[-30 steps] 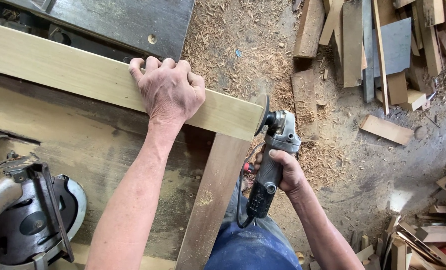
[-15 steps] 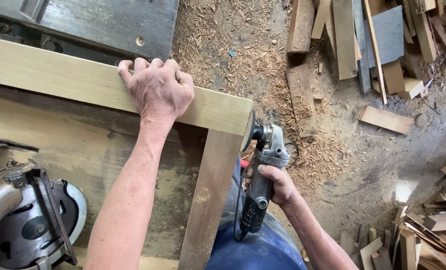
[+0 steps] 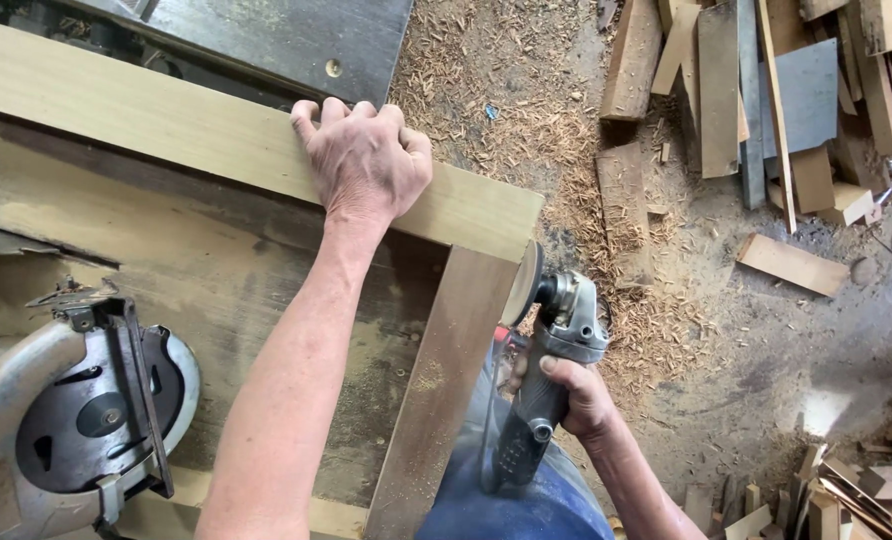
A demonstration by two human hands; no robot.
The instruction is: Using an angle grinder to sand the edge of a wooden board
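Observation:
My left hand (image 3: 366, 160) grips the far edge of a pale wooden frame rail (image 3: 166, 130) lying across the workbench. A second rail (image 3: 446, 380) joins it at a right angle near the corner (image 3: 496, 225). My right hand (image 3: 576, 395) holds a grey angle grinder (image 3: 556, 330) by its body, beside the frame. The grinder's sanding disc (image 3: 521, 285) touches the outer side edge of the second rail, just below the corner.
A circular saw (image 3: 76, 410) lies on the bench (image 3: 216, 290) at lower left. A dark metal plate (image 3: 286, 40) sits behind the frame. Sawdust and shavings (image 3: 566, 150) cover the floor. Wood offcuts (image 3: 756, 90) are piled at upper right and lower right (image 3: 846, 490).
The grinder and my right hand have moved down along the outer edge of the second rail, away from the corner. My left hand stays on the top rail.

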